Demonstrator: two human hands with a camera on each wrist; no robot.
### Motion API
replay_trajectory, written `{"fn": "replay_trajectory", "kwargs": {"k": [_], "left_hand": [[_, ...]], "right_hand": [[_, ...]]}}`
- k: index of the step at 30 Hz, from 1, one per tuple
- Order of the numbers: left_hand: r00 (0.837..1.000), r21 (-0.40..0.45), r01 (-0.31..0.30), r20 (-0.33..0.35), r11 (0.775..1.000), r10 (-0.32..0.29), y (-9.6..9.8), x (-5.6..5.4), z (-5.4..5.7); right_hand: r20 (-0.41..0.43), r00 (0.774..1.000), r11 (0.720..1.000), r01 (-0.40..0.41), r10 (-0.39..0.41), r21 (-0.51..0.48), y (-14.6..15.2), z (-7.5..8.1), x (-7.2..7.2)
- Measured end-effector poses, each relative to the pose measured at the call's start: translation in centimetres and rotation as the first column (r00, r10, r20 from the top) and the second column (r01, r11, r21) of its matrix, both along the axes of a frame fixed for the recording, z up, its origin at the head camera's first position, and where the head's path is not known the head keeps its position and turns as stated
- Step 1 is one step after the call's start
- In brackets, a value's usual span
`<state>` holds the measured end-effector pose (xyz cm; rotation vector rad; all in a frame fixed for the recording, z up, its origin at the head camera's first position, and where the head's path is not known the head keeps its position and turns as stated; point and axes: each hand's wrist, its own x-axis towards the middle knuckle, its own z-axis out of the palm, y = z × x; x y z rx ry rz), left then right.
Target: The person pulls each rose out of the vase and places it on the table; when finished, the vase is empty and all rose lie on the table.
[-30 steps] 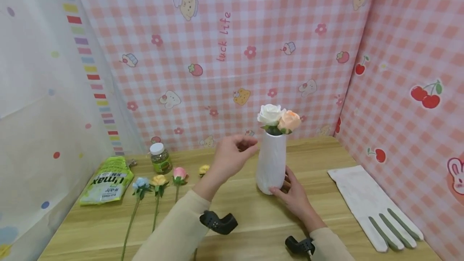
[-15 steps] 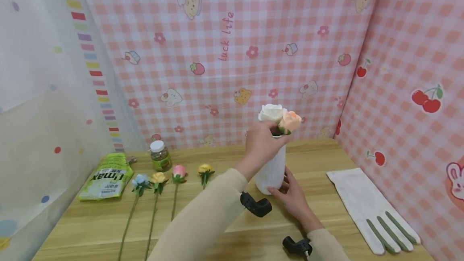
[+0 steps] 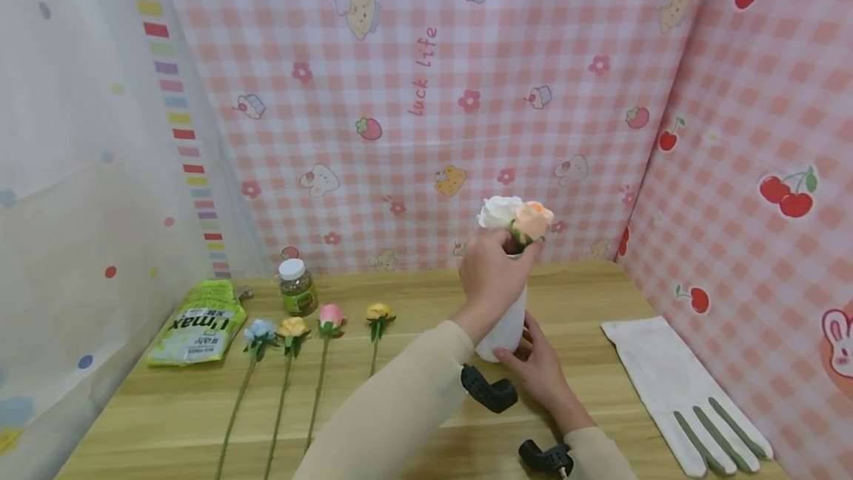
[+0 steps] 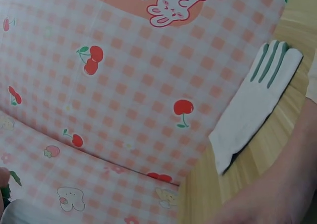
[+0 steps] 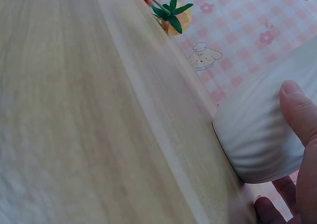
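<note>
A white ribbed vase stands on the wooden table with a white rose and a peach rose in its mouth. My left hand is at the vase's mouth, its thumb and fingers pinching the peach rose just below the bloom; the stems there are mostly hidden. Low on the vase, my right hand grips it near the base. The right wrist view shows the right thumb lying against the vase wall. Only a fingertip, green leaves and the vase rim show at the left wrist view's lower left.
Left of the vase lie a blue rose, a yellow rose, a pink rose and another yellow rose. Behind are a green bag and a white-lidded jar. A white glove lies right.
My left hand has moved right to the vase's mouth and taken hold below the blooms. The two roses sit closer together now. My right hand stays on the vase base.
</note>
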<state>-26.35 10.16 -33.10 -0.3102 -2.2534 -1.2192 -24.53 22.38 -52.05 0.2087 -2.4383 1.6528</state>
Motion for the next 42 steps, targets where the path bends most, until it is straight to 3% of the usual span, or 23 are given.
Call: {"fn": "replay_trajectory", "kwargs": {"k": [7,14,22,30,42], "left_hand": [[0.999,0.037,0.047,0.017,0.998,-0.047,-0.7,0.2,0.2],[0.989,0.129,0.149,-0.004,0.980,-0.150,-1.4,0.4,0.9],[0.984,0.278,0.158,0.035,0.947,-0.174,-2.2,-0.6,1.2],[0.988,0.366,0.129,0.027,0.922,-0.149,-3.3,-1.4,0.9],[0.975,0.347,0.211,-0.010,0.914,-0.221,-4.0,-2.1,-0.3]], "right_hand": [[-0.041,0.999,1.000,-0.018,0.019,0.021,0.0,0.1,-0.2],[-0.047,0.998,0.999,-0.053,0.053,-0.001,-0.4,2.5,1.2],[-0.029,0.999,0.999,-0.031,0.031,0.016,0.3,0.2,-0.3],[-0.067,0.997,1.000,-0.030,0.029,-0.002,0.2,0.0,-0.5],[-0.045,0.999,1.000,-0.020,0.020,-0.011,0.0,-0.2,-0.3]]}}
